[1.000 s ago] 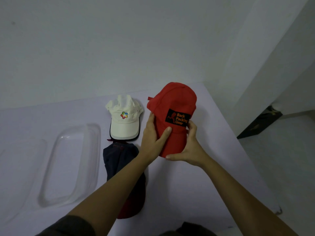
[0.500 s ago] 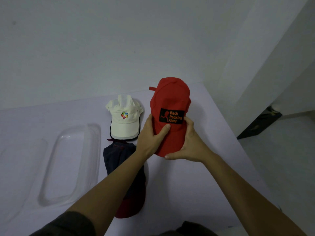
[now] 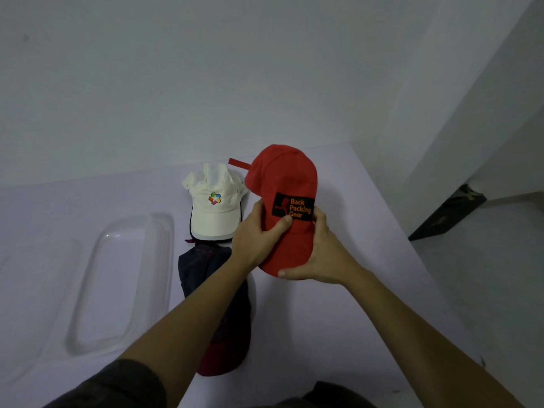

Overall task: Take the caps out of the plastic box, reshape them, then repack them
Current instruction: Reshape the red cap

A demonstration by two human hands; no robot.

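A red cap point(image 3: 282, 181) with a black "Back Packing Gear" patch is held above the table, brim toward me. My left hand point(image 3: 254, 235) grips its left side, thumb on the patch's lower edge. My right hand point(image 3: 322, 254) grips the brim from the right and below. A white cap point(image 3: 213, 213) with a coloured logo lies on the table to the left of the red one. A dark navy cap point(image 3: 203, 263) with a dark red brim lies nearer, partly hidden under my left forearm. The clear plastic box point(image 3: 123, 278) stands at the left with nothing inside.
A second clear plastic piece point(image 3: 20, 304), likely the lid, lies at the far left. The white table point(image 3: 338, 319) ends at its right edge, beyond which the floor drops away. A white wall stands behind the table.
The red cap has turned so its crown points straight away and dropped slightly toward the table. Both hands kept their grip on it. The other caps and box stayed put.
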